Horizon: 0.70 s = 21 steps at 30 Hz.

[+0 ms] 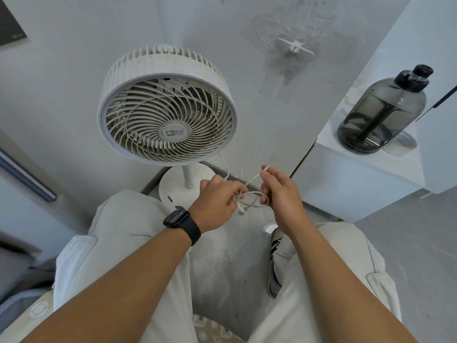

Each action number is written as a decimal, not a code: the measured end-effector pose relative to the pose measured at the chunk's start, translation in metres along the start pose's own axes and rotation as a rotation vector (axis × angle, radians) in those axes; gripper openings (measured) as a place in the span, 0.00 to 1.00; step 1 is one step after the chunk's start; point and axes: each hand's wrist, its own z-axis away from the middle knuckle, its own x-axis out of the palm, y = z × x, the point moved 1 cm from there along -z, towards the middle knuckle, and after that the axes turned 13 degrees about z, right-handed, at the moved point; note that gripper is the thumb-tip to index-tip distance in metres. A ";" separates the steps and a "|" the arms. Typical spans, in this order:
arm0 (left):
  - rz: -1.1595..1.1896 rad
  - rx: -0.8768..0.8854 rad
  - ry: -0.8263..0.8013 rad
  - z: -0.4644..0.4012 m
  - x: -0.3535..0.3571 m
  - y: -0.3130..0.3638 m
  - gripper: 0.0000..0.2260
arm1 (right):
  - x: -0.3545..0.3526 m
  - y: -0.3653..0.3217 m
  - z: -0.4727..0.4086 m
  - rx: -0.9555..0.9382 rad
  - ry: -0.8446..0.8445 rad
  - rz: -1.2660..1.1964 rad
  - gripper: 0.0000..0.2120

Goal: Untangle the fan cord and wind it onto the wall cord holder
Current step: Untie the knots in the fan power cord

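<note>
A white pedestal fan stands against the wall on a round base. Its thin white cord runs down from the fan head and forms a tangled loop between my hands. My left hand, with a black watch on the wrist, pinches the cord at the loop's left side. My right hand grips the loop's right side, with one strand running up over its fingers. The white cord holder is fixed on the wall, up and to the right of the fan, with nothing wound on it.
A white cabinet stands at the right with a dark smoked water bottle on its top. My knees in light trousers and a sneaker are below my hands. The floor is grey; a dark rail runs at the left.
</note>
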 end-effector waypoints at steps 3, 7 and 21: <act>-0.053 0.023 0.050 -0.001 -0.002 0.001 0.16 | 0.003 -0.003 0.003 0.105 0.000 -0.119 0.08; -0.018 0.016 0.163 -0.003 -0.003 0.000 0.13 | 0.004 -0.003 0.003 0.159 0.003 -0.183 0.08; 0.160 -0.144 0.158 0.000 0.004 0.000 0.12 | 0.003 -0.003 0.002 0.059 -0.022 -0.021 0.10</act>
